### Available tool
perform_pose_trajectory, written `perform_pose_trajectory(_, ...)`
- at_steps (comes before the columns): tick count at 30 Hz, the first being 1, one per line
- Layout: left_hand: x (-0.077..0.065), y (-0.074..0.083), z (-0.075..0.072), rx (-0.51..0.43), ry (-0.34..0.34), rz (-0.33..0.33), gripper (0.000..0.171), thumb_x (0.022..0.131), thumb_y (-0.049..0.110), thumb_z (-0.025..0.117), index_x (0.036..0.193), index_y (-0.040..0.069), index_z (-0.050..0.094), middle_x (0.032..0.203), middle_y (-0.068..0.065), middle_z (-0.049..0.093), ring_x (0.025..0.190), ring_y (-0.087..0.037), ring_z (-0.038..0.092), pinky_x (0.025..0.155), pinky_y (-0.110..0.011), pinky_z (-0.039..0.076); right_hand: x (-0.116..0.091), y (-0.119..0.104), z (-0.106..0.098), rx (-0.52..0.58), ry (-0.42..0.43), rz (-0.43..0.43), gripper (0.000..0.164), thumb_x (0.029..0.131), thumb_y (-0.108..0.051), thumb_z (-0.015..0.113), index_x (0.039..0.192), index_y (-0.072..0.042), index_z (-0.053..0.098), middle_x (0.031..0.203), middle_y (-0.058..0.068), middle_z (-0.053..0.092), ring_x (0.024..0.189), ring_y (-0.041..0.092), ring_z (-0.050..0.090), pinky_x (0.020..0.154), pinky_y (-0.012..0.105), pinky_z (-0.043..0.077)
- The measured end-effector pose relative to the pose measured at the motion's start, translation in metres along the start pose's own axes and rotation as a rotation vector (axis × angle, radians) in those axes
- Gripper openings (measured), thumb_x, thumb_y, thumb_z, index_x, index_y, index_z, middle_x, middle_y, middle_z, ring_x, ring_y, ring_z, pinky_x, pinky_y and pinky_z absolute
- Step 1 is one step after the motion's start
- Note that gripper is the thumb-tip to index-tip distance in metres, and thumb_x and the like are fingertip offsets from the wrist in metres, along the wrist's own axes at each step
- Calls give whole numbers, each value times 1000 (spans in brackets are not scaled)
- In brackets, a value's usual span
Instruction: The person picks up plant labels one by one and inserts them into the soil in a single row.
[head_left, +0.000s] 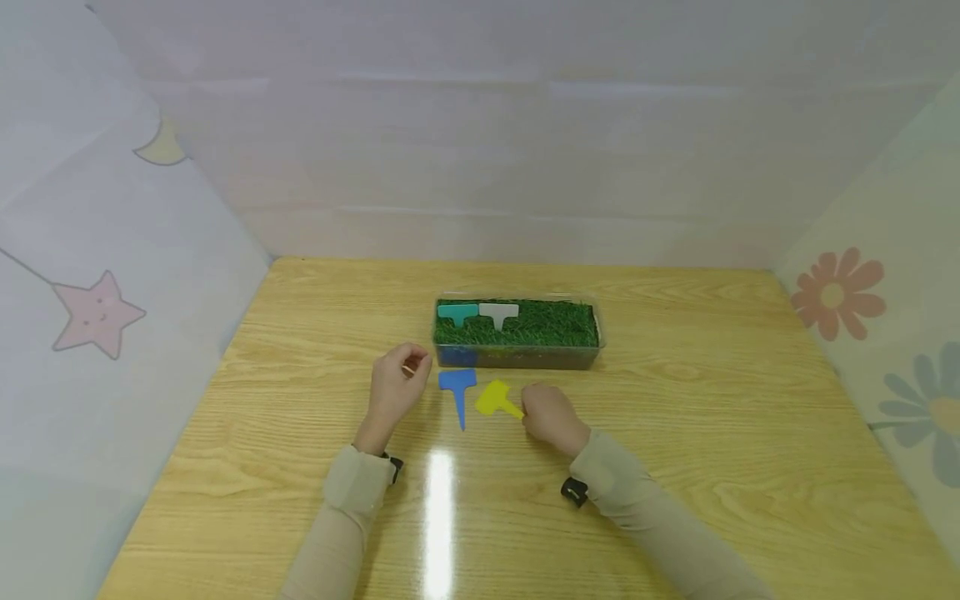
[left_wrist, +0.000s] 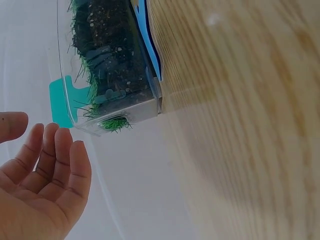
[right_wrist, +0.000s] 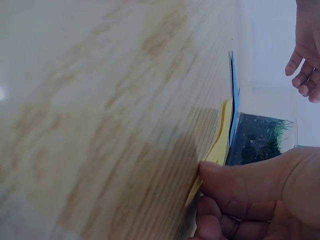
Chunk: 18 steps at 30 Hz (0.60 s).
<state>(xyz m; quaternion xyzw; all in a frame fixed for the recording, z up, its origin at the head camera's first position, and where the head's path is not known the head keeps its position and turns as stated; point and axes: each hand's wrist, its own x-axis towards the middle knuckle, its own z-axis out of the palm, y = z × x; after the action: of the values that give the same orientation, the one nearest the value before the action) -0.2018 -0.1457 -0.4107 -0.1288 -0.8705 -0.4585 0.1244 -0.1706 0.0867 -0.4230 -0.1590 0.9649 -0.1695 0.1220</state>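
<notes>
Four-sided and clear, a planter box [head_left: 517,358] of dark soil and green grass stands on the table. A teal plant label [head_left: 458,312] and a white plant label [head_left: 498,312] stand upright in its grass, towards the left. Flat before the box lies a blue T-shaped plant label [head_left: 460,385]. Beside it, my right hand [head_left: 553,417] pinches the stem of a yellow plant label [head_left: 492,398] between thumb and curled fingers, low at the tabletop. My left hand [head_left: 400,382] hovers by the box's left front corner, fingers loosely bent, holding nothing.
The wooden table [head_left: 300,400] reaches back to a pale sheet wall [head_left: 480,167]. Side walls carry printed decorations, a pink star [head_left: 99,315] on the left and flowers [head_left: 838,293] on the right. A bright glare streak crosses the table's front.
</notes>
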Motion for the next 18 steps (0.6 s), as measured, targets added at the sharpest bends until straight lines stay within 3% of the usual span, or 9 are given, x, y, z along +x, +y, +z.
perform_pose_trajectory(8, -1, 3, -1, 7, -17, 2, 6, 86, 5, 61, 85, 0, 65, 73, -8, 61, 67, -20, 58, 55, -28, 50, -1, 2, -1, -8, -10, 17, 11, 78, 4, 64, 71, -2, 59, 64, 6, 54, 58, 21, 52, 58, 37, 47)
perform_pose_trajectory(18, 0, 3, -1, 12, -56, 11, 7, 86, 6, 60, 86, 1, 65, 75, -7, 61, 67, -18, 58, 56, -29, 50, -2, 9, 2, 106, -36, 24, 13, 80, 1, 64, 69, -5, 58, 64, 2, 52, 56, 16, 49, 57, 33, 46)
